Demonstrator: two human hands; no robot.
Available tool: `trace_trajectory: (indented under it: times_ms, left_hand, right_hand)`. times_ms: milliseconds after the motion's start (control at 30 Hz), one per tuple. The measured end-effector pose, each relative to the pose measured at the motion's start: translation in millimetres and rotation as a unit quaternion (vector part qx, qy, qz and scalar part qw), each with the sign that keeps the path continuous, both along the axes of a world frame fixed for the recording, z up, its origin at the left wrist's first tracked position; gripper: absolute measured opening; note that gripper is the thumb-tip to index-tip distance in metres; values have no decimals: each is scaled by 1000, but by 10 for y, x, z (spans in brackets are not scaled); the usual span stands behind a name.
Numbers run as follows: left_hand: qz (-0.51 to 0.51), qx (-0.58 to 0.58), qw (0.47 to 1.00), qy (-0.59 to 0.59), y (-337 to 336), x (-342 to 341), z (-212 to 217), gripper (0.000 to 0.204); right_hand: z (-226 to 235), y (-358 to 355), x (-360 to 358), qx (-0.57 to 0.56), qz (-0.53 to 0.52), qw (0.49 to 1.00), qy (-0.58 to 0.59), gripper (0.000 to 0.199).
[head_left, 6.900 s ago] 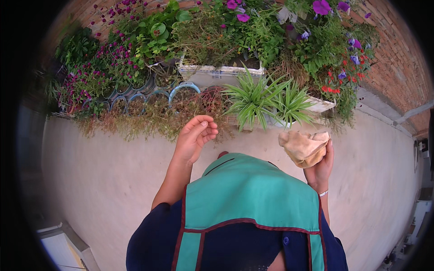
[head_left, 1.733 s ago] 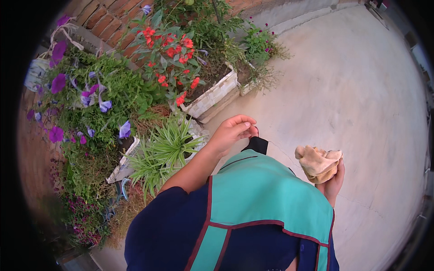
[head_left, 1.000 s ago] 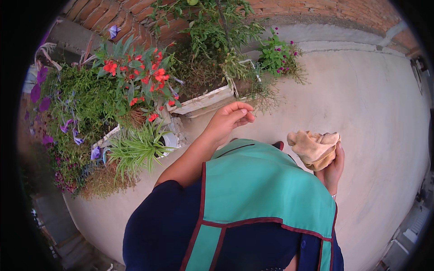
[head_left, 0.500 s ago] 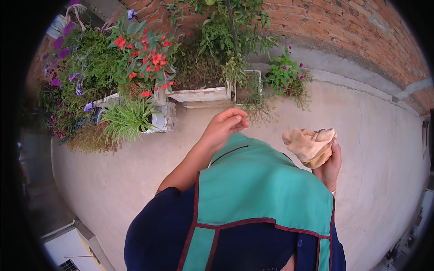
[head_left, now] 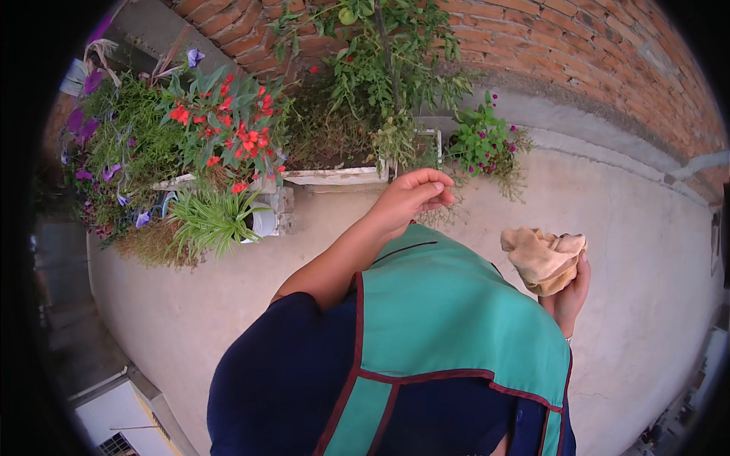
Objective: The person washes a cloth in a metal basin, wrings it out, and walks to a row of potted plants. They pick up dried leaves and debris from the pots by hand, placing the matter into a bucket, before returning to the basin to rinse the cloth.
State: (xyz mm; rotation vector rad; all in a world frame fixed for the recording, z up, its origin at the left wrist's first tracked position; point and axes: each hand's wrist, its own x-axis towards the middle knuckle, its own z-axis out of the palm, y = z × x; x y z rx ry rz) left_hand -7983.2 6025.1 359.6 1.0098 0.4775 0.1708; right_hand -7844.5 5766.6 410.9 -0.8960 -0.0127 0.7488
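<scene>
Head view: a person in a green apron over dark blue sleeves stands on a pale concrete floor beside a red brick wall.
Left hand: the left hand is raised in front of the planters, fingers curled together with the tips pinched toward the thumb; whether anything small sits between them cannot be told.
Right hand: the right hand is clamped from below on a crumpled tan paper bag.
Bag, position: held at chest height at the right of the apron, well apart from the left hand.
Bag, axis: its long axis runs roughly left to right, slightly tilted, with the crumpled mouth turned up and to the right.
Plants, left to right: purple flowers, a spiky green plant in a white pot, red flowers, a tall leafy shrub, a small pink-flowered plant.
Count: two hands, one bag, one long white planter.
Lower left: a white box-shaped unit.
</scene>
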Motion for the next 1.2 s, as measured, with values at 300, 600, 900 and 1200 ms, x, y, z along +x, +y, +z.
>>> trace_trajectory:
  times_ms: [300, 600, 900, 1200]
  left_hand:
    - [28, -23, 998, 47, 572, 136, -44, 17]
    - [68, -1, 997, 27, 893, 71, -24, 17]
    - [89, -12, 996, 21, 1120, -15, -94, 18]
    - [37, -40, 998, 39, 1018, 365, -312, 17]
  right_hand:
    - [20, 546, 229, -21, 25, 999, 19, 41]
    - [59, 1036, 372, -10, 72, 997, 1, 41]
    - [44, 1229, 382, -26, 69, 997, -5, 42]
    - [36, 918, 395, -42, 6, 999, 5, 41]
